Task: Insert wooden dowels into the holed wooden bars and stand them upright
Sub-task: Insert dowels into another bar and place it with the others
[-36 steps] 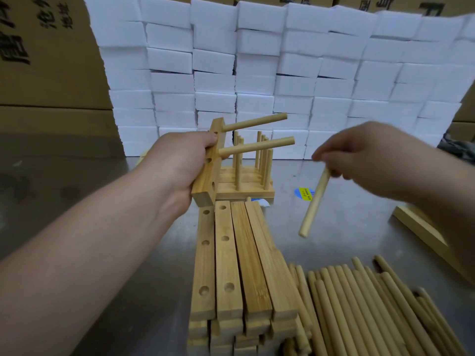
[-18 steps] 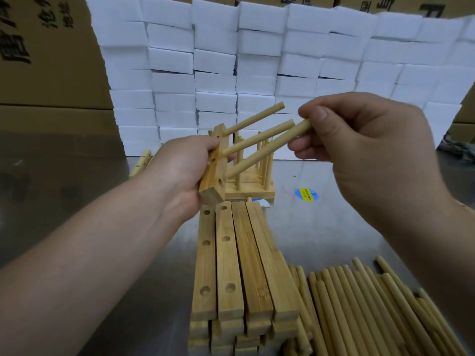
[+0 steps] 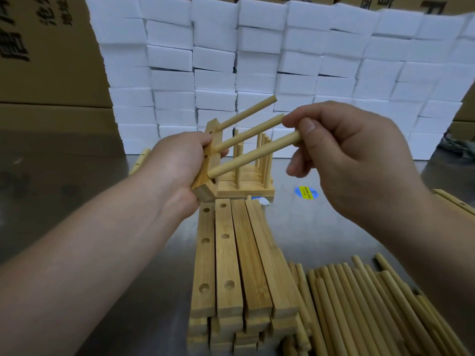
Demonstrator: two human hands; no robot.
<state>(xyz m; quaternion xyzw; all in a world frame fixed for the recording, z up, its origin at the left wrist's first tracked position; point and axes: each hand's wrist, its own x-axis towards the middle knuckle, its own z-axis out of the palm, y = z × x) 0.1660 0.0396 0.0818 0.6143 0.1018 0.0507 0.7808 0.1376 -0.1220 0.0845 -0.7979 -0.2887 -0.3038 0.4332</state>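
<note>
a wall of white blocks (image 3: 257, 73) backs the steel table (image 3: 321, 227); the stack of holed bars (image 3: 239, 265) and the loose dowel pile (image 3: 372, 304) run off the bottom edge. the left hand (image 3: 177, 165) grips a tilted bar (image 3: 204, 192), hiding most of it. the right hand (image 3: 354, 150) pinches a third dowel (image 3: 254, 155), its tip now at the lowest hole, nearer than half a second ago; how deep it sits is unclear.

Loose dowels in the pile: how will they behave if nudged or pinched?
Likely to roll: the dowels are round, smooth, lying loose on the steel table. Probably stiff and light: the right hand pinches one by its end and it shows no sag.
</note>
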